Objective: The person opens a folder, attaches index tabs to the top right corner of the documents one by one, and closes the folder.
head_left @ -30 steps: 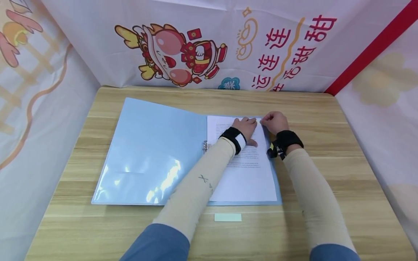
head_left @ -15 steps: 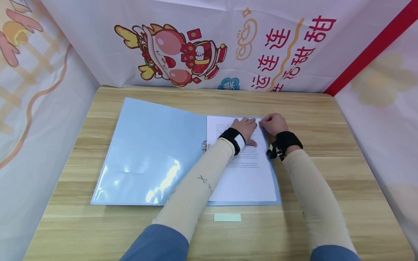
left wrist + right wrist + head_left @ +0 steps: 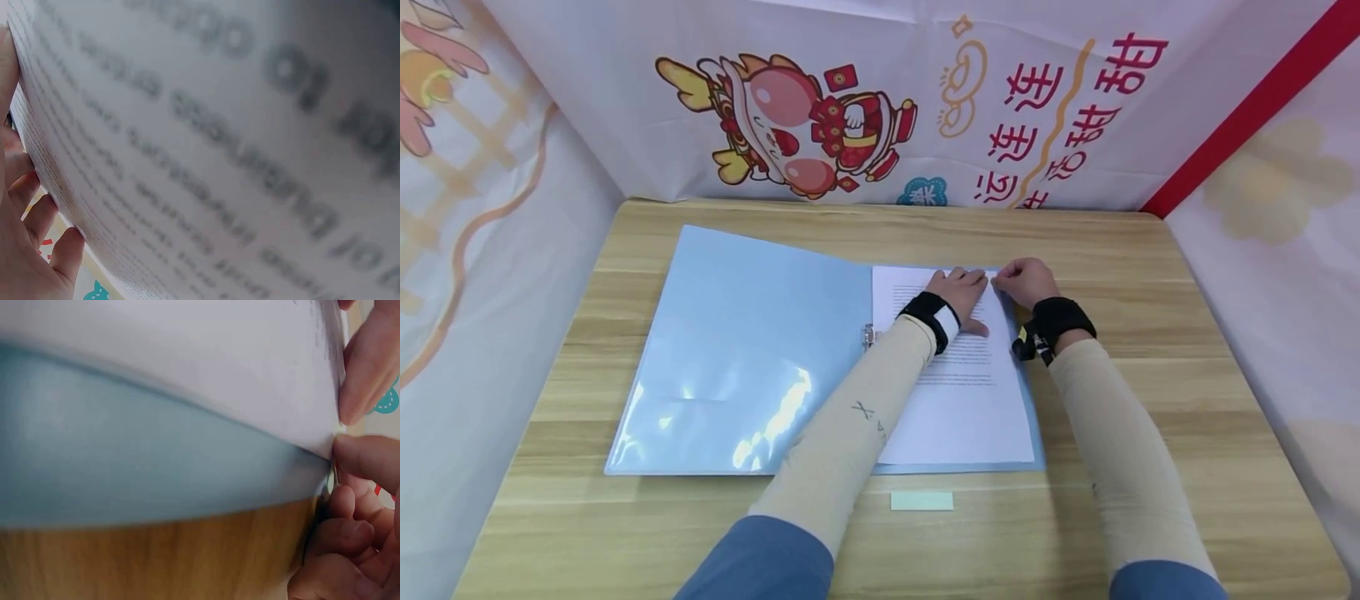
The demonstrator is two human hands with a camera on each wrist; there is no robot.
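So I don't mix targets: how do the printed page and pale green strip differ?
The printed page is white with lines of text; the pale green strip shows no visible print. The page is far larger than the strip. The page lies on the open blue folder under the left hand, right hand at its top right corner; the strip lies untouched on the wooden table. Both are rectangular.

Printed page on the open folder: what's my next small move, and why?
I'd probably lift the printed page slightly by its upper right corner: the right hand seems to pinch it there, while the left hand rests across it, which should steady it.
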